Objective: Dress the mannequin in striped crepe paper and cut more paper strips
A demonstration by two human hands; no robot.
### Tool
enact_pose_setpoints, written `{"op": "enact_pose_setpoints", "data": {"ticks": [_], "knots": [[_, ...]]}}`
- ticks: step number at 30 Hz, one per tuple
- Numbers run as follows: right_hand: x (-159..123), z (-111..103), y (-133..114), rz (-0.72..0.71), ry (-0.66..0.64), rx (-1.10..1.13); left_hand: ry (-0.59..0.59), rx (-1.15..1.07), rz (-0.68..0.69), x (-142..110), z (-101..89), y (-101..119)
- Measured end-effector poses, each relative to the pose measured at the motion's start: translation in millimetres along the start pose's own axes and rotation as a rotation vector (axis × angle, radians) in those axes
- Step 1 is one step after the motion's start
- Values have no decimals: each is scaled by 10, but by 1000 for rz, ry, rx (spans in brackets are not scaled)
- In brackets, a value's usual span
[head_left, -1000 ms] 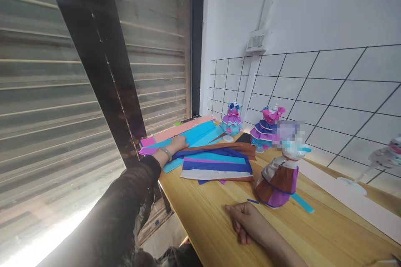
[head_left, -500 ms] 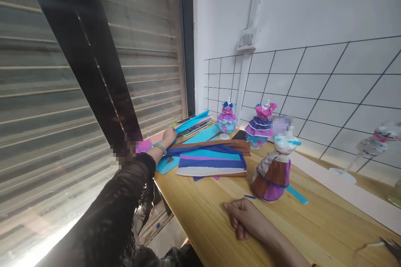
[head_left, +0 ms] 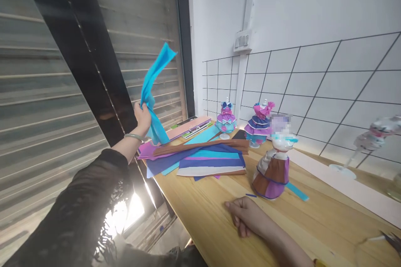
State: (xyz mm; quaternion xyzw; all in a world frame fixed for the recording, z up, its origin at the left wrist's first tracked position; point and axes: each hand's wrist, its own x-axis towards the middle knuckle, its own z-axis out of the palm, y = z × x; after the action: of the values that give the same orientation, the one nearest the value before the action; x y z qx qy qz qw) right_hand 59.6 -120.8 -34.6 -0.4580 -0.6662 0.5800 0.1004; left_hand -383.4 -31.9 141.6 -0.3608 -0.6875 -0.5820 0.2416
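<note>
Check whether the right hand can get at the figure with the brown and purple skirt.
Probably yes: the right hand appears to rest, loosely curled, on the table near the figure, and only a thin dark blue strip shows in between, seemingly too flat to block it.

Blue strip [head_left: 149,85] raised (w/ L hand [head_left: 143,117])

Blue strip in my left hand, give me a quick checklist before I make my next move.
1. Blue strip gripped by left hand: ok.
2. Strip flat: not ok, bent and raised.
3. Its lower end clear of the pile: cannot tell.
4. Pile squared up: not ok, pieces overlap at angles.
5. Right hand off the pile: ok, curled at the table.
6. Brown dress upright: ok.
</note>
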Motion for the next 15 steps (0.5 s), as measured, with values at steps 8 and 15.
{"op": "enact_pose_setpoints", "data": {"ticks": [8, 15], "knots": [[3, 2, -9, -5, 1, 20, 81, -205, 343, -356, -721, 614], [-109, -80, -77, -27, -19, 76, -503, -190, 531, -1285, -1080, 773]]}}
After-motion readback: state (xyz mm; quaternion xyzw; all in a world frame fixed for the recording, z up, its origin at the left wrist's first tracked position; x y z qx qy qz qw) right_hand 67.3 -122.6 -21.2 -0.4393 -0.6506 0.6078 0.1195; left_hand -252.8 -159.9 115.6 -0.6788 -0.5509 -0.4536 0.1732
